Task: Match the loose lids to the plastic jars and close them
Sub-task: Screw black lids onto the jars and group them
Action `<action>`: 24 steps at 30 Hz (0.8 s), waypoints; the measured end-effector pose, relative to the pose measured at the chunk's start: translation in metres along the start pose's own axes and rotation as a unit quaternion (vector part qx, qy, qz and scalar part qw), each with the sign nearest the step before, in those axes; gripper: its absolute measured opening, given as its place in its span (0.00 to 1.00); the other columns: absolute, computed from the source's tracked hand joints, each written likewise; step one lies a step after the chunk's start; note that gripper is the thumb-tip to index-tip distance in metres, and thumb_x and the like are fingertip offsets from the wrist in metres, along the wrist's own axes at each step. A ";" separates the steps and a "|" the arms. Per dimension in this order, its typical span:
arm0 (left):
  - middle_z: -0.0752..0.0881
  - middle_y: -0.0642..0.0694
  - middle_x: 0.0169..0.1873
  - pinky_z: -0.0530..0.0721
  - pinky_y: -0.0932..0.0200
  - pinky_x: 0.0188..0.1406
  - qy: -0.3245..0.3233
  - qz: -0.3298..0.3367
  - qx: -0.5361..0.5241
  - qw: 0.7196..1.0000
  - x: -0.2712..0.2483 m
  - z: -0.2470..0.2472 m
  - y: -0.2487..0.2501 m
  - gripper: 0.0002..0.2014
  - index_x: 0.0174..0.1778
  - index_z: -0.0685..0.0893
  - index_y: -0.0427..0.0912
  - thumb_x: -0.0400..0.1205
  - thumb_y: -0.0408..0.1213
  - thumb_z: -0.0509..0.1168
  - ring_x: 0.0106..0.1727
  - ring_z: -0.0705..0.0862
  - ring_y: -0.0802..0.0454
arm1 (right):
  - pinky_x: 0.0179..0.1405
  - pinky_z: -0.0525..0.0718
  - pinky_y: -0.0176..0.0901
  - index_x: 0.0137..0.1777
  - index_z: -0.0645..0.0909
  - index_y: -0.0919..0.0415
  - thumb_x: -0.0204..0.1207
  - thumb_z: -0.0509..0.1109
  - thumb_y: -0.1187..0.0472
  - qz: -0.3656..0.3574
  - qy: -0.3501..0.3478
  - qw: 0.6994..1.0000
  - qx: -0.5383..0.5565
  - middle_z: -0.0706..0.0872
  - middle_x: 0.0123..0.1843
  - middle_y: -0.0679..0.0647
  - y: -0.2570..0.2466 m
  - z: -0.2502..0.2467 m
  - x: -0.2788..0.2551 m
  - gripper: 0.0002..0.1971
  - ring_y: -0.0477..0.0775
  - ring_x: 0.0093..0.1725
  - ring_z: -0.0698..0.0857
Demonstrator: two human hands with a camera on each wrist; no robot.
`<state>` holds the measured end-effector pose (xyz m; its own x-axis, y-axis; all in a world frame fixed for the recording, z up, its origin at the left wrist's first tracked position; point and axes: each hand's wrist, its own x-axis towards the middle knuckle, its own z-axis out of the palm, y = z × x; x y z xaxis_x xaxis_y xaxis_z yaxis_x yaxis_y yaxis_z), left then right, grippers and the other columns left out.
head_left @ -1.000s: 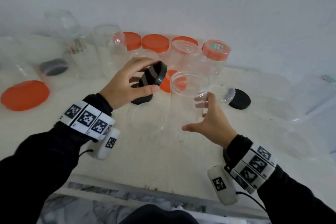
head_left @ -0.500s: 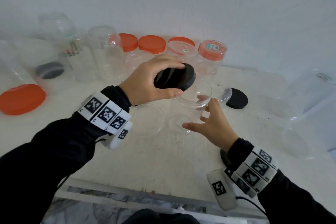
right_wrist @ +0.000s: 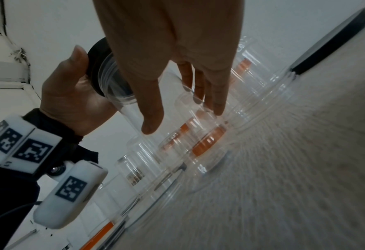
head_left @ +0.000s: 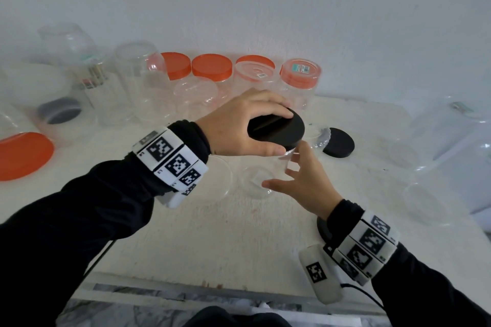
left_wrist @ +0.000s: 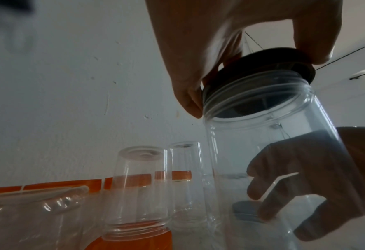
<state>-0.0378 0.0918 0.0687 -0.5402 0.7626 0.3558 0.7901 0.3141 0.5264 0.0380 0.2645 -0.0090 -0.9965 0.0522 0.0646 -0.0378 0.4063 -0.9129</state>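
as right grip [head_left: 300,180] holds jar [left_wrist: 241,135], left grip [head_left: 239,125] has lowered its lid [head_left: 281,127] onto it.

One lid [head_left: 276,127] is showing matte black over a colourless, see-through jar [head_left: 256,180]. Along the far grey-white wall [head_left: 265,8], a row of tops [head_left: 211,66] is glowing orange. Both wristbands [head_left: 172,159] are displaying black-and-white square codes against black sleeves [head_left: 79,220]. The table [head_left: 212,233] is looking off-white, faintly speckled.

Nothing is legible: the stickers on the orange-rimmed jar lid [head_left: 301,69] and the clear lid [head_left: 261,75] are blurred, and the wristbands [head_left: 172,160] bear only square codes.
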 end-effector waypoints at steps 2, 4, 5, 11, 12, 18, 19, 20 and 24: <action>0.74 0.57 0.64 0.67 0.70 0.66 0.002 0.004 0.004 1.000 0.001 0.001 -0.001 0.32 0.66 0.80 0.45 0.68 0.59 0.66 0.68 0.70 0.58 | 0.50 0.79 0.28 0.64 0.65 0.51 0.59 0.84 0.62 -0.002 0.000 1.000 -0.006 0.74 0.64 0.50 -0.001 0.000 0.000 0.38 0.44 0.62 0.76; 0.76 0.55 0.65 0.66 0.71 0.65 0.002 0.007 0.008 1.000 0.001 0.003 -0.002 0.32 0.65 0.80 0.45 0.68 0.59 0.66 0.67 0.71 0.57 | 0.51 0.78 0.28 0.64 0.65 0.51 0.59 0.84 0.62 -0.004 0.000 1.000 -0.012 0.74 0.64 0.50 -0.001 0.000 -0.001 0.38 0.44 0.62 0.76; 0.76 0.54 0.66 0.66 0.70 0.65 0.002 0.007 0.008 1.000 0.001 0.004 -0.003 0.32 0.65 0.80 0.45 0.68 0.59 0.66 0.67 0.71 0.57 | 0.52 0.78 0.29 0.64 0.65 0.51 0.59 0.84 0.62 -0.004 0.000 1.000 -0.014 0.74 0.64 0.50 -0.001 0.000 -0.001 0.38 0.44 0.62 0.76; 0.74 0.52 0.69 0.66 0.73 0.67 0.019 -0.005 -0.035 0.999 -0.003 0.009 -0.006 0.35 0.69 0.76 0.45 0.68 0.58 0.68 0.70 0.69 0.59 | 0.65 0.79 0.44 0.70 0.65 0.56 0.57 0.85 0.59 0.005 -0.035 0.998 -0.049 0.74 0.67 0.50 -0.010 -0.007 -0.001 0.43 0.47 0.64 0.76; 0.72 0.53 0.70 0.65 0.74 0.68 0.027 -0.006 -0.050 0.998 -0.005 0.009 -0.007 0.38 0.71 0.73 0.45 0.67 0.59 0.69 0.72 0.68 0.61 | 0.65 0.79 0.44 0.70 0.65 0.55 0.56 0.85 0.57 0.007 -0.044 0.997 -0.058 0.74 0.66 0.49 -0.015 -0.013 -0.001 0.44 0.46 0.63 0.77; 0.63 0.58 0.75 0.67 0.57 0.74 0.063 -0.124 -0.173 0.975 -0.031 0.017 -0.020 0.56 0.77 0.57 0.54 0.56 0.71 0.72 0.76 0.64 0.63 | 0.54 0.79 0.32 0.68 0.67 0.51 0.46 0.76 0.39 -0.056 -0.049 0.989 -0.132 0.73 0.67 0.47 -0.078 -0.064 0.005 0.47 0.42 0.61 0.77; 0.63 0.60 0.75 0.67 0.55 0.75 0.062 -0.145 -0.187 0.970 -0.033 0.022 -0.021 0.58 0.78 0.56 0.54 0.55 0.69 0.73 0.75 0.65 0.63 | 0.55 0.78 0.32 0.69 0.67 0.49 0.48 0.75 0.39 -0.067 -0.081 0.981 -0.164 0.72 0.68 0.45 -0.091 -0.068 0.008 0.45 0.42 0.63 0.76; 0.64 0.62 0.74 0.67 0.53 0.75 0.063 -0.160 -0.199 0.965 -0.034 0.027 -0.021 0.59 0.79 0.56 0.53 0.54 0.67 0.75 0.75 0.65 0.63 | 0.57 0.77 0.32 0.70 0.66 0.48 0.50 0.74 0.39 -0.076 -0.119 0.968 -0.205 0.71 0.69 0.44 -0.102 -0.070 0.011 0.45 0.42 0.64 0.75; 0.68 0.53 0.73 0.70 0.42 0.74 0.077 -0.173 -0.249 0.950 -0.033 0.041 -0.018 0.54 0.77 0.59 0.52 0.57 0.59 0.78 0.75 0.68 0.56 | 0.64 0.66 0.33 0.77 0.61 0.47 0.63 0.77 0.44 -0.130 -0.250 0.881 -0.380 0.67 0.74 0.43 -0.128 -0.061 0.028 0.44 0.42 0.70 0.68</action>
<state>-0.0224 0.0845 0.0154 -0.8088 0.5584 0.1842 0.3439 0.1951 0.9185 0.0190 0.2694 0.1346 -0.8763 -0.4644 -0.1281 -0.3990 0.8487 -0.3471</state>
